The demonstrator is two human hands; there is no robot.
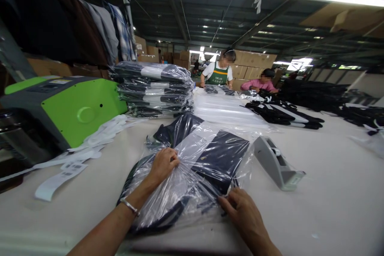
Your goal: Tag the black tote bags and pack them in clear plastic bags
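Note:
A dark folded garment (220, 156) with a pale paper band lies inside a clear plastic bag (183, 184) at the middle of the table. My left hand (163, 164) pinches the gathered plastic on top of the bag, left of the garment. Lower right, my right hand (240, 208) has thumb and fingers closed on the near edge of the plastic. Dark cloth and straps show through the bag around and below my left hand.
A grey tape dispenser (277, 164) stands at the right. Bagged garments (154, 90) are stacked behind, beside a green and grey machine (75, 108) with label strips (64, 174). Clear bags (225, 108) and black garments (285, 114) lie farther back. Two people work beyond.

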